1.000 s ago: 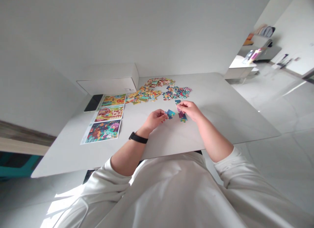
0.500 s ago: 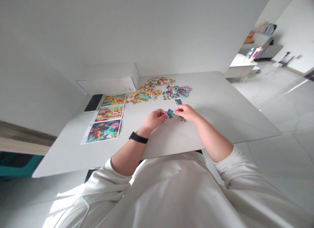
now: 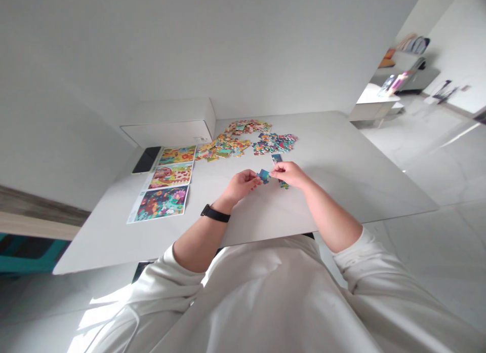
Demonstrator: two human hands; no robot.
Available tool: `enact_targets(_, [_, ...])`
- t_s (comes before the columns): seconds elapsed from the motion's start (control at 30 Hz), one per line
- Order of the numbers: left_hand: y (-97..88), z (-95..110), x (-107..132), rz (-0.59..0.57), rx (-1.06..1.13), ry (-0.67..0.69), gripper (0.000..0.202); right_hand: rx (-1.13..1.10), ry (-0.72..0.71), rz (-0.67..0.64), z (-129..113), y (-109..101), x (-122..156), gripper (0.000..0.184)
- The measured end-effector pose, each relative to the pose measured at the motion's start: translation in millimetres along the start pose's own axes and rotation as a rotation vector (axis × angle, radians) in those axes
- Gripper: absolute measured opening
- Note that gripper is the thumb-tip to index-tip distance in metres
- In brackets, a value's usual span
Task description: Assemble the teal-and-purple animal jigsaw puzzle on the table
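A white table (image 3: pixel 341 181) spreads under both hands, with three printed picture sheets (image 3: pixel 163 202) beyond the left fingers and heaps of jigsaw pieces (image 3: pixel 274 143) ahead of both hands. The left hand (image 3: pixel 241 186) curls its fingers nearly closed on a blue jigsaw piece (image 3: pixel 264 176). The right hand (image 3: pixel 290 174) lies over a strip of joined pieces (image 3: pixel 284 185), its fingertips touching the blue piece; whether they grip it is unclear.
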State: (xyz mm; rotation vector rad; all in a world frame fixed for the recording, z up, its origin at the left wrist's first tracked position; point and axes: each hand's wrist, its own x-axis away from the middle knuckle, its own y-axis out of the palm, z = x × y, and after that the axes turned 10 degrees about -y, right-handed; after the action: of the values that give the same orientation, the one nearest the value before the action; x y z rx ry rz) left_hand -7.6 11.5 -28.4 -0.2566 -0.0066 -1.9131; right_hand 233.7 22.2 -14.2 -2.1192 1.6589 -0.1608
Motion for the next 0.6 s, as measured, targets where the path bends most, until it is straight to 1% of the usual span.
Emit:
enact_targets(0.13, [0.4,1.4,0.7,0.000,0.012,-0.002,0.052,-0.076,0.026,0.012,-2.5,0.8,0.9,0.050])
enact_targets(0.33, [0.2,2.2,0.3,0.000,0.039,-0.008,0.051,-0.128,0.042,0.040,1.4,0.7,-1.0,0.050])
enact_targets(0.47, [-1.1,1.2,-0.5,0.013,0.068,-0.018,0.050,-0.268,0.068,0.097,-0.2,-1.2,-2.1,0.052])
enact_targets(0.6, [-1.3,0.8,-0.5,0.008,0.075,-0.016,0.049,-0.383,0.062,0.064,-6.1,1.4,-1.4,0.054])
